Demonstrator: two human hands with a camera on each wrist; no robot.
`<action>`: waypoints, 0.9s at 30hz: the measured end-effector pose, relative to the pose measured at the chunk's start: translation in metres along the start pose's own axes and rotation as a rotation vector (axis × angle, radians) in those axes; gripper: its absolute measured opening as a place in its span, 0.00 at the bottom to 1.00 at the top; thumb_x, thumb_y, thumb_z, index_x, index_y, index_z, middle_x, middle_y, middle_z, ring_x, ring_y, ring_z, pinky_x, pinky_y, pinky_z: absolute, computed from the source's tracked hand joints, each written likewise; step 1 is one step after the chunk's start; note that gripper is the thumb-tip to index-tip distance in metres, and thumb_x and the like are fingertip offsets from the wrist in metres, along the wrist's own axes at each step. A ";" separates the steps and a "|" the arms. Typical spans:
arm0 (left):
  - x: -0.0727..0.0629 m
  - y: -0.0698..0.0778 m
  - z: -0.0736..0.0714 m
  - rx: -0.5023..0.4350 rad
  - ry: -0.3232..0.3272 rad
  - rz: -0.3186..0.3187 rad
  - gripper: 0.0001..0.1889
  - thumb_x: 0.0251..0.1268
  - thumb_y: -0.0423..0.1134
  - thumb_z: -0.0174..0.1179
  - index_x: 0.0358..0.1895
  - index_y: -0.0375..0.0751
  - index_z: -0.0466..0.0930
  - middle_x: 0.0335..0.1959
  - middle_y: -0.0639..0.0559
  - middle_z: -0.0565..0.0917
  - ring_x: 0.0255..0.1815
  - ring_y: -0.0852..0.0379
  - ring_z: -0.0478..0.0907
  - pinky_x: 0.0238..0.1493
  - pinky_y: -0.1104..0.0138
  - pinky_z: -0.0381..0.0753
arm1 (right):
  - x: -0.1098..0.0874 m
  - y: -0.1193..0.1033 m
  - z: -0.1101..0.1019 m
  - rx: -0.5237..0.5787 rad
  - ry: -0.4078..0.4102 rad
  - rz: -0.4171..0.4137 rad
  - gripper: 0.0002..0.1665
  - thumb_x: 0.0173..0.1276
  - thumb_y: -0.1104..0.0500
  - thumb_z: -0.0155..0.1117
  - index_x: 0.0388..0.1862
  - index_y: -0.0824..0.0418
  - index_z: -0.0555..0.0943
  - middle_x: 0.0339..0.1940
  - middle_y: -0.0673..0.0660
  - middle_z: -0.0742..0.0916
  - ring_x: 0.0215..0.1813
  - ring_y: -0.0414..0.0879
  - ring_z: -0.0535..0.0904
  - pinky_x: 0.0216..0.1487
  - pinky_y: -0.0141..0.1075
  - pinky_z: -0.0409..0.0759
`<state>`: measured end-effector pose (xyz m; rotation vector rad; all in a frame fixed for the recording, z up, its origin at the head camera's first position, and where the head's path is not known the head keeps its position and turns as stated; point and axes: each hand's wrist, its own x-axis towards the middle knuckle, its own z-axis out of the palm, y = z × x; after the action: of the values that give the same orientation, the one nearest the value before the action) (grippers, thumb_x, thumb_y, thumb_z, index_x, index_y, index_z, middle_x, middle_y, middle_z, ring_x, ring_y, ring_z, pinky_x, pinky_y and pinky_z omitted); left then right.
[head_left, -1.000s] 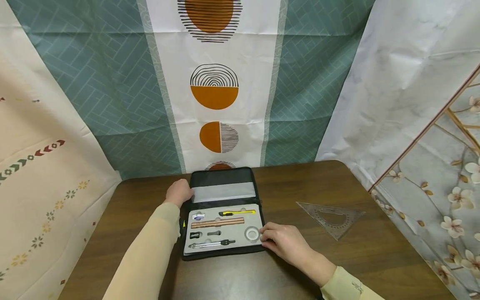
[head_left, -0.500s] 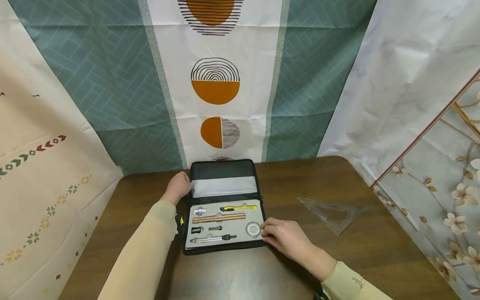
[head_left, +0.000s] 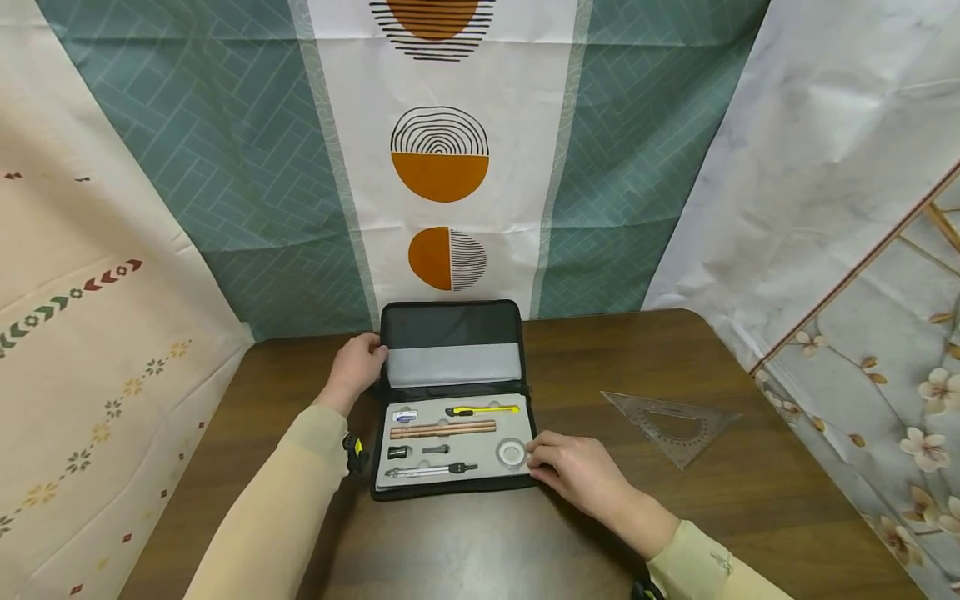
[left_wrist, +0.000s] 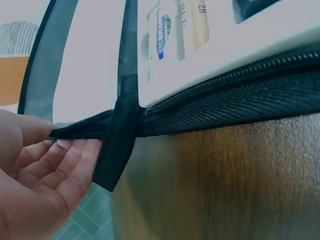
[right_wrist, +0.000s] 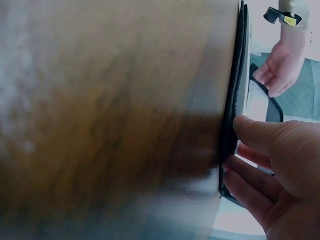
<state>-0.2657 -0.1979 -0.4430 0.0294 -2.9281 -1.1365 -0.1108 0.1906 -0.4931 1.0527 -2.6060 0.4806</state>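
Note:
A black zip case point(head_left: 450, 492) lies unfolded on the table, its lid point(head_left: 453, 325) tilted up at the back. My left hand point(head_left: 358, 367) pinches the lid's left edge, thumb on the inner face and fingers behind, as the left wrist view shows. At the front right corner my right hand point(head_left: 581, 471) holds the case's edge between thumb and fingers. The grey tray point(head_left: 442, 442) bears a yellow utility knife point(head_left: 483, 409), wooden pencils point(head_left: 442, 429), an eraser point(head_left: 405, 416), a black sharpener point(head_left: 398, 452), a small dark tube point(head_left: 436, 449), a compass point(head_left: 431, 471) and a round clear roll point(head_left: 512, 453).
A clear set square point(head_left: 675, 425) lies flat on the brown wooden table point(head_left: 450, 550), right of the case. Patterned cloths point(head_left: 247, 167) hang behind the table and at both sides. The table's back edge runs close behind the lid.
The lid has tilted further upright, and my left hand has risen with it. My right hand keeps its place at the case's corner. The head view has shifted slightly.

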 end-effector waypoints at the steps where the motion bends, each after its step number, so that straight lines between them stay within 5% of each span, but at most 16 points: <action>1: -0.001 0.001 -0.001 0.000 0.005 0.003 0.24 0.89 0.37 0.52 0.74 0.22 0.73 0.64 0.26 0.82 0.49 0.39 0.84 0.53 0.47 0.86 | 0.000 0.000 0.000 0.000 0.001 0.001 0.07 0.66 0.61 0.86 0.40 0.53 0.94 0.50 0.48 0.92 0.46 0.41 0.92 0.43 0.41 0.91; 9: -0.013 0.003 -0.005 -0.027 0.048 0.005 0.23 0.90 0.39 0.52 0.75 0.25 0.75 0.58 0.30 0.85 0.47 0.41 0.86 0.52 0.48 0.86 | 0.000 0.001 0.001 0.002 -0.019 0.023 0.06 0.68 0.59 0.85 0.41 0.52 0.94 0.51 0.48 0.92 0.47 0.42 0.92 0.45 0.41 0.92; 21: -0.032 -0.001 -0.003 -0.041 0.163 0.093 0.19 0.88 0.37 0.57 0.69 0.28 0.80 0.51 0.33 0.87 0.44 0.39 0.84 0.49 0.46 0.84 | 0.001 0.000 0.001 0.012 0.031 -0.015 0.08 0.64 0.62 0.87 0.40 0.54 0.94 0.50 0.48 0.93 0.45 0.41 0.92 0.43 0.40 0.91; 27: -0.042 -0.001 -0.001 -0.065 0.179 0.085 0.19 0.89 0.37 0.56 0.70 0.28 0.80 0.53 0.32 0.87 0.48 0.37 0.82 0.53 0.45 0.85 | 0.000 0.001 0.002 0.002 0.021 -0.023 0.08 0.65 0.62 0.86 0.40 0.53 0.94 0.49 0.48 0.93 0.46 0.41 0.92 0.43 0.39 0.92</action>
<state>-0.2241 -0.1984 -0.4429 0.0058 -2.7086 -1.1508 -0.1116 0.1899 -0.4953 1.0712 -2.5733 0.4864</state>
